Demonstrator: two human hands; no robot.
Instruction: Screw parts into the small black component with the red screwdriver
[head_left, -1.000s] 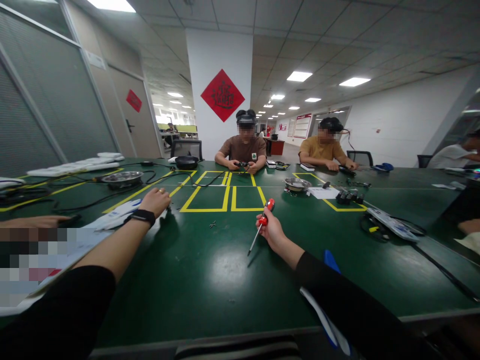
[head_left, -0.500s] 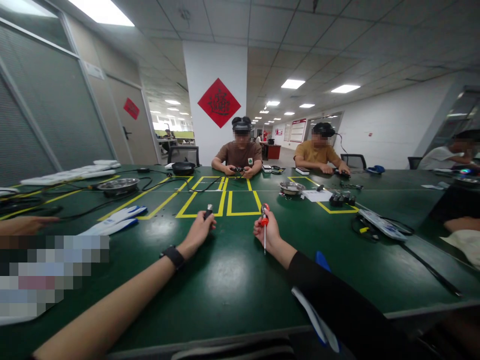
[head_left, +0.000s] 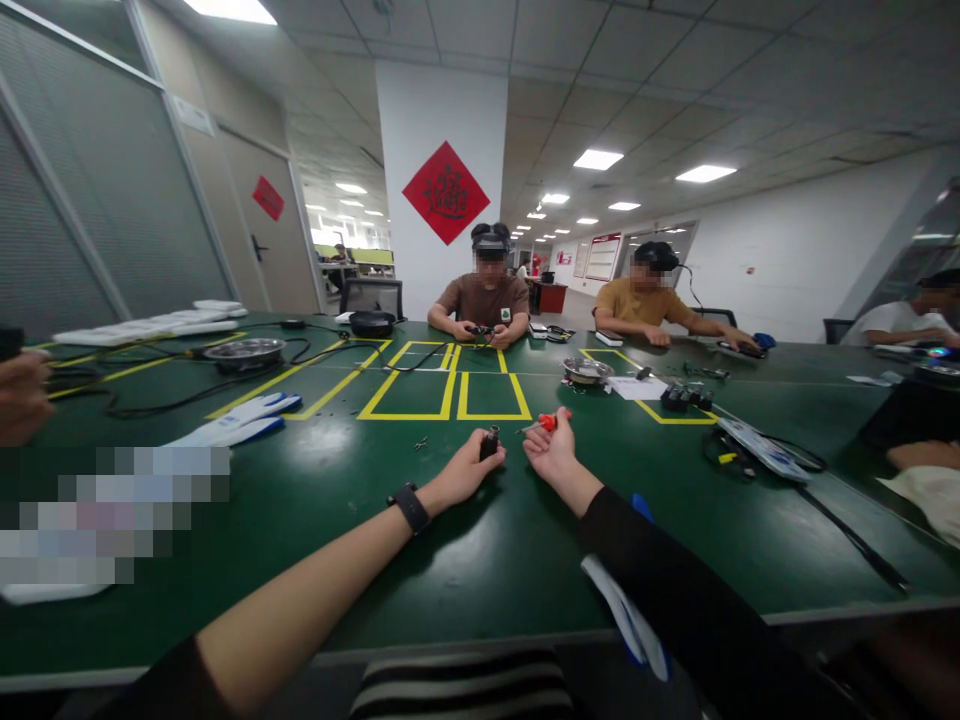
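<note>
My left hand [head_left: 466, 468], with a dark watch on its wrist, is closed around a small black cylindrical part [head_left: 490, 442] with a metal tip that points up. Close by on the right, my right hand [head_left: 551, 446] grips a screwdriver [head_left: 549, 422] by its red handle. The screwdriver's shaft points left, toward the black part, and does not touch it. Some small metal pieces [head_left: 422, 443] lie on the green table [head_left: 450, 590], left of my left hand.
White gloves [head_left: 236, 420] lie at left, another glove [head_left: 626, 610] by my right sleeve. Metal bowls [head_left: 587, 371] [head_left: 245, 352], black blocks [head_left: 684, 398] and cables stand farther off. People sit across the table; another person's hand [head_left: 22, 395] is at far left.
My left hand has moved right, closer to my right hand. The screwdriver has turned from pointing down to pointing left. Small metal pieces now show on the table.
</note>
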